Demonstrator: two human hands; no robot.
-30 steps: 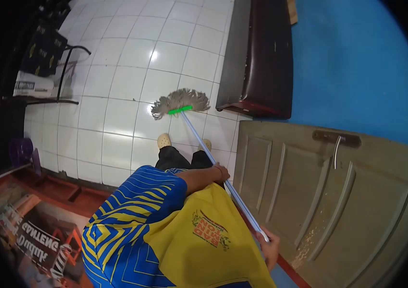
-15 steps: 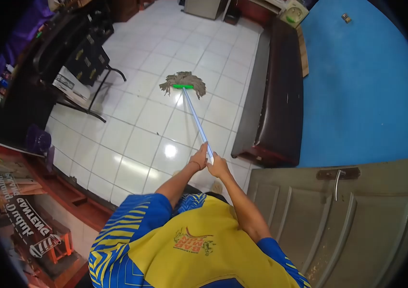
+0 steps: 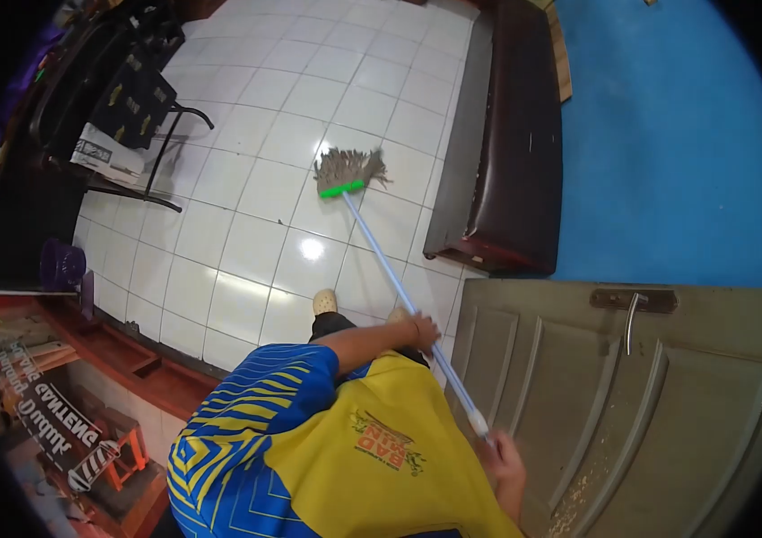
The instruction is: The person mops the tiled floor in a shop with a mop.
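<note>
A mop with a light blue handle [image 3: 383, 260] slants across the tiles, from the floor ahead to my right side. Its grey string head [image 3: 348, 168] lies spread on the white floor, joined to a green clamp [image 3: 341, 189]. Around the lower middle of the handle my left hand [image 3: 421, 332] is closed. My right hand [image 3: 505, 462] is closed at the white end of the handle, low beside the door; some of its fingers are hidden.
A brown panelled door [image 3: 569, 394] with a metal lever stands close on my right. Beyond it is a dark padded bench [image 3: 515, 161] along a blue surface [image 3: 668, 161]. To the left are a black folding chair [image 3: 143, 108] and a purple container [image 3: 61, 264].
The mop has been pulled back toward me. My right hand has drawn the handle end down to my right side, and my left hand now grips farther from that end.
</note>
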